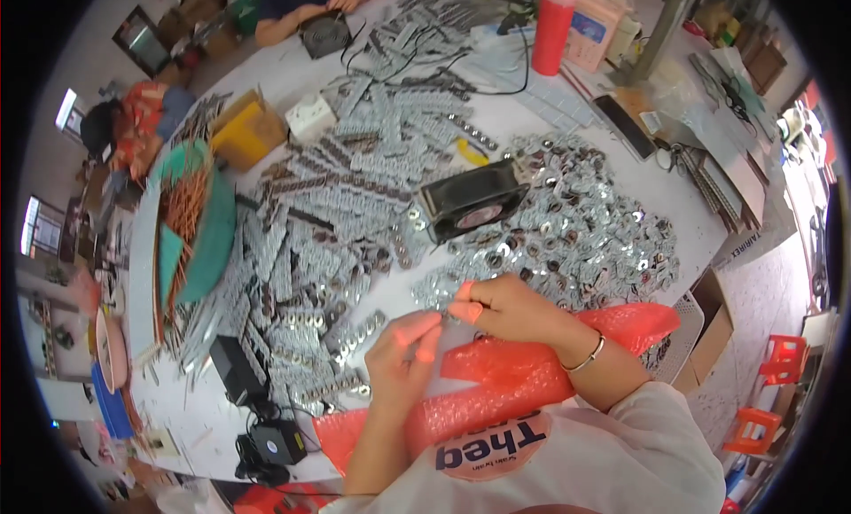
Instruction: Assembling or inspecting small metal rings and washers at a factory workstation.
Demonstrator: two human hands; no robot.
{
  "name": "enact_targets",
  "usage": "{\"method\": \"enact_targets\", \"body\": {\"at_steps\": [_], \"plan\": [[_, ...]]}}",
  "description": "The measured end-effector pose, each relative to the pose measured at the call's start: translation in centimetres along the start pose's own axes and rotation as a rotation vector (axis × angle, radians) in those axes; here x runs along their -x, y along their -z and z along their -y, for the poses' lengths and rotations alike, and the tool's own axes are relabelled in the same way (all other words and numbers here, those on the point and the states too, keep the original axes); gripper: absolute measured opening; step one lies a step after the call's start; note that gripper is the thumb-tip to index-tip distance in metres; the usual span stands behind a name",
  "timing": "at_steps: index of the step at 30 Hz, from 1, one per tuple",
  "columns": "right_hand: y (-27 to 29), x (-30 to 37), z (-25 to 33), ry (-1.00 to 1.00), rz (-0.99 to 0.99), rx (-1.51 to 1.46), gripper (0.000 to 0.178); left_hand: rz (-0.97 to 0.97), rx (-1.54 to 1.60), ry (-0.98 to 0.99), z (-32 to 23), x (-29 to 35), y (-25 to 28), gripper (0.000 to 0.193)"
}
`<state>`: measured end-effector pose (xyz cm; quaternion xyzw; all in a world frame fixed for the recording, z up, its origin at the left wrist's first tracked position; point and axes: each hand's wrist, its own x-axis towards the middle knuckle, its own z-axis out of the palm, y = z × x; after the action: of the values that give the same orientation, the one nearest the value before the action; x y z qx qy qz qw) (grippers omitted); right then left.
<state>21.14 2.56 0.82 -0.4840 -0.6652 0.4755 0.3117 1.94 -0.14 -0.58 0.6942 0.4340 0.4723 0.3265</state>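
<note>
My left hand (pixel 401 356) and my right hand (pixel 512 307) meet in front of me with orange finger covers on the fingertips. Both are closed in a pinch. Whatever sits between the fingertips is too small to make out. Just beyond my right hand lies a wide heap of small, shiny round metal pieces (pixel 567 235). To the left of my left hand are piled flat strips of metal pieces (pixel 297 323). Red bubble wrap (pixel 523 372) lies under my forearms at the table's near edge.
A black fan (pixel 474 199) stands mid-table between the heaps. At the left is a green basin (pixel 213 235) of thin brown strips, by a yellow box (pixel 248 131). Black adapters (pixel 275 441) lie near left; a red tumbler (pixel 555 35) stands far off. Another person's hands (pixel 346 0) are across the table.
</note>
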Motion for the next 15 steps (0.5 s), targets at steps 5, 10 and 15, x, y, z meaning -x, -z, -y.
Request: {"method": "enact_targets", "body": {"at_steps": [5, 10, 15], "plan": [[0.7, 0.7, -0.6, 0.133, 0.011, 0.219, 0.025, 0.011, -0.064, -0.006, -0.5, 0.1, -0.2, 0.019], [0.6, 0.6, -0.6, 0.192, 0.063, 0.282, 0.023, 0.136, -0.035, -0.011, -0.6, -0.5, -0.3, 0.019], [1.1, 0.2, -0.3, 0.195, -0.057, 0.182, 0.018, 0.107, 0.023, 0.081, 0.0, -0.3, -0.1, 0.02]]}}
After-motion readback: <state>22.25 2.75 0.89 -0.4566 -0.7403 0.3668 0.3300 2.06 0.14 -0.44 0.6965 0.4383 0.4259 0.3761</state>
